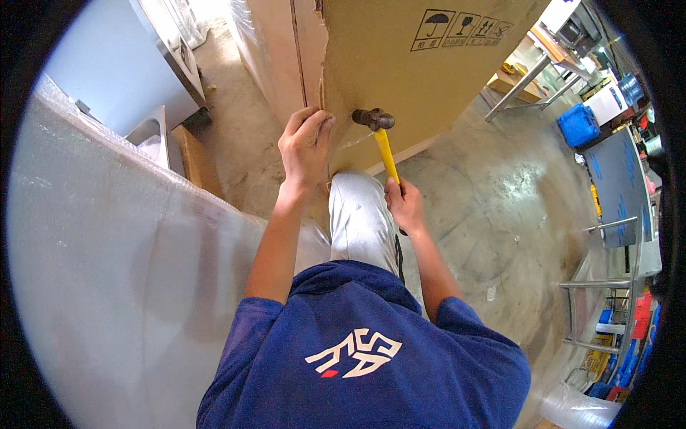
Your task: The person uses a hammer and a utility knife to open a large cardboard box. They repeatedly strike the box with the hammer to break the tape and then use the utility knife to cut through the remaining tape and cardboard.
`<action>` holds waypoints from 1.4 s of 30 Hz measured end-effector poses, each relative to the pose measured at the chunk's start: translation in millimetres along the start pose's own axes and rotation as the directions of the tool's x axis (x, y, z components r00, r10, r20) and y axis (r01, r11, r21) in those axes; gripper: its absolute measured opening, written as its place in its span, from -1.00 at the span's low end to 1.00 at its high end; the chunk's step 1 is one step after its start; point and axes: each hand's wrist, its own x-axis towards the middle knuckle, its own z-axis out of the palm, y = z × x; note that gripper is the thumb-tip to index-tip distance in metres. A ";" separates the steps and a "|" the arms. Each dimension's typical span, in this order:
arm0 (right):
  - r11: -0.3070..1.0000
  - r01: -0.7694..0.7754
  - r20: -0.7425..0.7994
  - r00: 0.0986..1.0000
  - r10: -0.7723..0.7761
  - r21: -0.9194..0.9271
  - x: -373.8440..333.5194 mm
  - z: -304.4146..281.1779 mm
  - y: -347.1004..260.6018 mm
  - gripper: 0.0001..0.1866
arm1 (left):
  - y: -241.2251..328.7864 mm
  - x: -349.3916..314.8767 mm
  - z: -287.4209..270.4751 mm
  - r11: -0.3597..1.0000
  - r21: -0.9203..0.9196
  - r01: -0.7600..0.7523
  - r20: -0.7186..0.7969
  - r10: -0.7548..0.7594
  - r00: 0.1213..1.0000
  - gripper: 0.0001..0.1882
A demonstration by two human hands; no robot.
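My right hand point(406, 207) is wrapped round the lower end of a hammer point(385, 151) with a yellow handle and a dark, worn metal head. The hammer's head is up beside the face of a large brown cardboard sheet point(400, 79), which stands upright in front of me and has printed handling symbols. My left hand point(305, 148) is raised at the sheet's torn left edge, its thumb and fingers pinched together. Whatever lies between those fingertips is too small to make out. A short gap separates the hammer head from my left fingertips.
On my left stands a large plastic-wrapped panel point(143, 264), with a grey cabinet point(125, 64) beyond it. Concrete floor point(493, 214) stretches to the right. Over there are a metal-legged table point(532, 75), a blue container point(577, 126) and a metal rack point(600, 284) by several coloured items.
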 end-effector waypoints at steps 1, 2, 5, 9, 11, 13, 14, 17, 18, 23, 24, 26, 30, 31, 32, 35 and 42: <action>0.997 0.009 0.015 1.000 -0.010 0.075 3.0 0.6 2.5 -0.44 | -1.0 2.0 1.0 1.000 -0.009 0.002 -0.001 -0.002 1.000 -0.87; 0.995 -0.003 0.020 1.000 0.001 0.102 3.5 0.1 4.5 -0.44 | -2.6 3.2 1.1 1.000 0.003 -0.009 0.001 0.009 1.000 -0.87; 0.991 -0.010 0.037 0.999 0.005 0.134 5.0 -3.8 9.7 -0.46 | -6.1 4.1 -0.1 0.999 0.030 -0.034 -0.005 0.034 0.999 -0.86; 0.998 0.028 0.036 0.999 -0.031 0.063 14.1 -18.9 12.9 -0.47 | -12.5 6.9 2.7 0.999 -0.006 -0.038 -0.051 0.038 0.998 -0.83; 0.998 0.011 0.032 0.999 -0.013 0.064 12.9 -25.3 14.4 -0.46 | -14.3 6.3 4.2 0.999 -0.015 -0.037 -0.075 0.035 0.997 -0.83; 0.996 -0.018 0.034 0.999 0.015 0.092 9.3 -34.4 17.1 -0.46 | -13.7 7.6 7.3 0.999 -0.009 -0.053 -0.089 0.052 0.995 -0.84; 0.994 -0.030 0.030 0.999 0.027 0.105 6.5 -38.4 16.8 -0.46 | -12.1 7.6 6.9 0.998 0.003 -0.061 -0.084 0.061 0.995 -0.84; 0.996 -0.063 0.007 0.998 0.063 0.066 -2.5 -41.9 20.8 -0.46 | -7.5 7.9 11.2 0.997 0.011 -0.078 -0.069 0.079 0.995 -0.84; 0.997 -0.068 -0.012 0.998 0.069 0.046 -2.1 -42.1 23.4 -0.45 | -13.1 3.1 10.7 0.998 0.013 -0.067 -0.070 0.068 0.995 -0.83; 0.997 0.000 0.001 1.000 0.000 -0.081 5.6 -36.7 19.2 -0.36 | -5.3 -3.0 22.3 0.989 0.134 -0.065 -0.179 0.089 0.980 -0.85; 0.996 0.005 0.010 1.000 -0.004 -0.085 4.1 -36.7 20.3 -0.36 | -6.5 -6.3 24.3 0.991 0.131 -0.034 -0.181 0.057 0.982 -0.84; 0.997 0.022 0.029 0.999 -0.020 -0.074 2.2 -34.2 20.1 -0.35 | -6.7 -5.5 25.9 0.995 0.101 0.021 -0.239 0.003 0.971 -0.85; 0.999 -0.044 -0.047 0.998 0.044 -0.003 -10.2 -27.2 42.2 -0.44 | 11.4 6.4 33.6 0.988 0.148 -0.038 -0.372 0.091 0.924 -0.82; 0.994 -0.105 -0.029 0.994 0.106 0.028 -13.9 -27.6 43.7 -0.48 | 13.4 5.6 28.9 0.973 0.216 -0.084 -0.381 0.163 0.910 -0.80; 0.987 -0.112 -0.036 0.993 0.117 0.120 -16.0 -27.6 48.2 -0.52 | 14.9 5.9 26.0 0.957 0.233 -0.172 -0.334 0.245 0.910 -0.77; 0.961 -0.148 -0.041 0.986 0.162 0.234 -17.0 -27.9 68.7 -0.55 | 9.9 28.5 29.2 0.891 0.270 -0.365 -0.229 0.427 0.875 -0.70; 0.906 -0.155 -0.022 0.984 0.178 0.395 -18.8 -36.0 56.2 -0.57 | -7.9 59.0 29.5 0.830 0.337 -0.444 -0.199 0.524 0.828 -0.62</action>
